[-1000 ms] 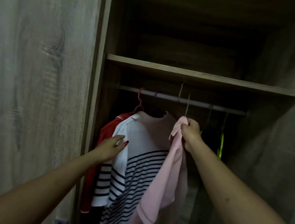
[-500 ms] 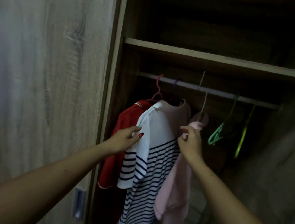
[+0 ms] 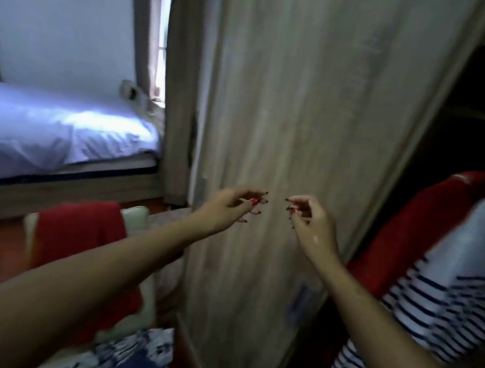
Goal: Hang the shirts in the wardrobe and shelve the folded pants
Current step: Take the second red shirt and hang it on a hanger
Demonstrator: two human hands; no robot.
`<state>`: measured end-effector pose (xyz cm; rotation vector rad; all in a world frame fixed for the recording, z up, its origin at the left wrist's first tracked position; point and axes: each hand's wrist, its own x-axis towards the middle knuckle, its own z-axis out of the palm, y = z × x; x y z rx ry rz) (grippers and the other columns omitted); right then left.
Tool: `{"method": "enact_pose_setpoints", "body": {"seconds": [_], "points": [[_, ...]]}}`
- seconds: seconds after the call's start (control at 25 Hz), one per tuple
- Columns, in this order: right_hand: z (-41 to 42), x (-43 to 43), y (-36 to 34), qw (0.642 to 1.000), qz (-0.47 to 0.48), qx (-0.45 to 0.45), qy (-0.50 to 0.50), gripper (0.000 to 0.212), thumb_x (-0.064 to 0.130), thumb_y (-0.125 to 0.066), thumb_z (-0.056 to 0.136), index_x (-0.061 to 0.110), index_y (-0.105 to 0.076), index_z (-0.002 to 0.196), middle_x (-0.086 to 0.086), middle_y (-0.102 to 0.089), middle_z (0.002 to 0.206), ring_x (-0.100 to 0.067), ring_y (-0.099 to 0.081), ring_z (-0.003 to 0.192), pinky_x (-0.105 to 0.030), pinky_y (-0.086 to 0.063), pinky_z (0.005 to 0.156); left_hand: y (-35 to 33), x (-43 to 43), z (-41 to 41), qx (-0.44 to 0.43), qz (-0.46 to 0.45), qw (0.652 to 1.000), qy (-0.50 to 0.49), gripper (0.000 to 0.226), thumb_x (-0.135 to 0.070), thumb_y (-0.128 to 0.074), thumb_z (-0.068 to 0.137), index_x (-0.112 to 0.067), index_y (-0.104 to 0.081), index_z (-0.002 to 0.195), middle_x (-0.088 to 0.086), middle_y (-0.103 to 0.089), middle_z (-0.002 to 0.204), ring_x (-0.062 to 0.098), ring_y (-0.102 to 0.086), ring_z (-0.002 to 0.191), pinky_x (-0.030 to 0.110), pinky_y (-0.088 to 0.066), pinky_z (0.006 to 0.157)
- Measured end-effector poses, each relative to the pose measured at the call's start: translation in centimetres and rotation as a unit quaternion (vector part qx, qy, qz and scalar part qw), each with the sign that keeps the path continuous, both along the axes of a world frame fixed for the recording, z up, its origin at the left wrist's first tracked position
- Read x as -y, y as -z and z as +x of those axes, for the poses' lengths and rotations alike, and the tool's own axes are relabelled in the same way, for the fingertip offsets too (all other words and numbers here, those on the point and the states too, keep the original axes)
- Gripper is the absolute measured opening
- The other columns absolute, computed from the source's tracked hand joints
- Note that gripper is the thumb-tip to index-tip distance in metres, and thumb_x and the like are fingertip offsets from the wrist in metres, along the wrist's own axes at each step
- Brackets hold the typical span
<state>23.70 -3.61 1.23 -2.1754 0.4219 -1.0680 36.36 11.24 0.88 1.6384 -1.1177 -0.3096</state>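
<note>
Inside the open pale-wood wardrobe, a red shirt and a navy-striped white shirt are hanging at its right edge. The left hand and right hand are hovering empty before the door, fingers loosely curled.

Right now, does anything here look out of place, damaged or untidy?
Mostly tidy. A red garment lies draped over a pale piece of furniture rather than hung. The wardrobe side by the curtain shows a dark ragged edge, possibly chipping. Both hands are empty.

Both hands have let go of the shirts.
</note>
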Motion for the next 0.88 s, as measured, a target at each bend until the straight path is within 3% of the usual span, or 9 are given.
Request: {"method": "enact_pose_setpoints", "body": {"seconds": [0.08, 0.16, 0.2, 0.28, 0.4, 0.52, 0.68, 0.8, 0.88], "points": [[5.5, -3.8, 1.3, 0.997, 0.02, -0.027, -0.063, 0.02, -0.001, -0.056, 0.084, 0.011, -0.067, 0.096, -0.003, -0.066, 0.09, 0.0, -0.058, 0.072, -0.022, -0.05, 0.069, 1.3, -6.1, 5.0, 0.017, -0.001, 0.998, -0.065, 0.027, -0.015, -0.048, 0.097, -0.019, -0.058, 0.122, -0.002, -0.067, 0.113, -0.001, -0.066, 0.092, 0.011, -0.048, 0.066], [10.7, -7.5, 2.6, 0.991, 0.034, -0.065, -0.114, 0.018, 0.001, -0.057, 0.085, 0.01, -0.066, 0.097, -0.006, -0.066, 0.089, -0.012, -0.061, 0.078, -0.028, -0.052, 0.072, 2.5, -12.2, 10.3, 0.066, 0.022, 0.986, -0.152, 0.024, -0.01, -0.052, 0.094, -0.015, -0.063, 0.115, 0.002, -0.069, 0.107, -0.011, -0.063, 0.083, 0.01, -0.048, 0.071], [13.6, -9.2, 3.4, 0.986, 0.037, -0.086, -0.136, 0.017, 0.001, -0.057, 0.085, 0.009, -0.066, 0.097, -0.007, -0.066, 0.088, -0.017, -0.062, 0.079, -0.03, -0.051, 0.073, 3.3, -15.3, 13.3, 0.091, 0.042, 0.973, -0.209, 0.023, -0.008, -0.054, 0.093, -0.012, -0.066, 0.113, 0.005, -0.07, 0.107, -0.009, -0.063, 0.086, 0.014, -0.049, 0.079], [19.6, -12.9, 5.3, 0.975, 0.032, -0.131, -0.175, 0.017, 0.0, -0.056, 0.086, 0.008, -0.066, 0.097, -0.006, -0.066, 0.087, -0.018, -0.061, 0.079, -0.029, -0.05, 0.073, 5.4, -21.3, 19.5, 0.109, 0.097, 0.94, -0.309, 0.022, -0.006, -0.056, 0.091, -0.007, -0.069, 0.109, 0.011, -0.071, 0.11, 0.013, -0.066, 0.099, 0.026, -0.046, 0.092], [27.4, -17.8, 8.5, 0.956, 0.041, -0.198, -0.214, 0.016, 0.003, -0.056, 0.087, 0.013, -0.065, 0.095, -0.007, -0.068, 0.091, -0.023, -0.065, 0.084, -0.034, -0.055, 0.08, 9.7, -28.3, 26.5, 0.062, 0.204, 0.884, -0.417, 0.023, -0.013, -0.056, 0.092, -0.006, -0.069, 0.109, 0.012, -0.069, 0.116, 0.025, -0.062, 0.11, 0.025, -0.04, 0.09], [33.1, -20.6, 12.5, 0.934, 0.076, -0.261, -0.23, 0.012, 0.011, -0.058, 0.088, 0.022, -0.062, 0.089, 0.001, -0.065, 0.084, -0.022, -0.066, 0.085, -0.045, -0.056, 0.082, 13.8, -31.0, 30.5, -0.001, 0.282, 0.86, -0.426, 0.029, -0.021, -0.051, 0.095, -0.004, -0.067, 0.112, 0.015, -0.067, 0.117, 0.03, -0.06, 0.111, 0.031, -0.043, 0.089], [37.8, -23.0, 16.8, 0.925, 0.094, -0.315, -0.19, 0.006, 0.018, -0.064, 0.086, 0.012, -0.062, 0.084, -0.015, -0.068, 0.084, -0.03, -0.068, 0.084, -0.045, -0.056, 0.08, 17.7, -31.1, 33.6, -0.077, 0.342, 0.853, -0.387, 0.047, -0.037, -0.041, 0.099, 0.001, -0.068, 0.098, 0.02, -0.068, 0.1, 0.033, -0.061, 0.096, 0.034, -0.046, 0.077], [38.8, -24.0, 17.9, 0.931, 0.065, -0.327, -0.147, 0.029, 0.013, -0.062, 0.086, 0.023, -0.048, 0.062, -0.004, -0.062, 0.072, -0.023, -0.064, 0.077, -0.026, -0.05, 0.073, 17.9, -29.9, 34.9, -0.123, 0.357, 0.849, -0.369, 0.054, -0.048, -0.037, 0.097, -0.004, -0.059, 0.075, 0.012, -0.059, 0.081, 0.026, -0.055, 0.082, 0.03, -0.041, 0.068], [39.3, -24.3, 18.0, 0.947, 0.06, -0.295, -0.11, 0.019, 0.012, -0.06, 0.088, 0.019, -0.049, 0.073, 0.001, -0.056, 0.074, -0.011, -0.051, 0.072, -0.008, -0.037, 0.059, 17.6, -29.3, 36.1, -0.136, 0.369, 0.849, -0.352, 0.052, -0.053, -0.04, 0.095, -0.008, -0.06, 0.079, 0.009, -0.058, 0.083, 0.024, -0.054, 0.082, 0.029, -0.041, 0.072]]}}
